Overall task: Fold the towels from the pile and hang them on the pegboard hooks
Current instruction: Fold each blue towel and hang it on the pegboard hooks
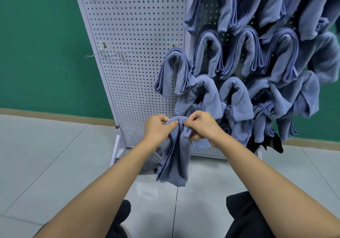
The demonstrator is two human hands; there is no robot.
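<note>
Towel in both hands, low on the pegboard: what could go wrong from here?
1. The left hand and right hand pinch the towel at its fold, hiding whether it has caught on anything; let go too soon, it could drop to the floor.
2. Hung towels crowd just above and to the right; the right hand might knock one loose.

On the pegboard (139, 83), a left label (104, 45) and a right label (174, 45) — each with handwritten characters, neither legible.
</note>
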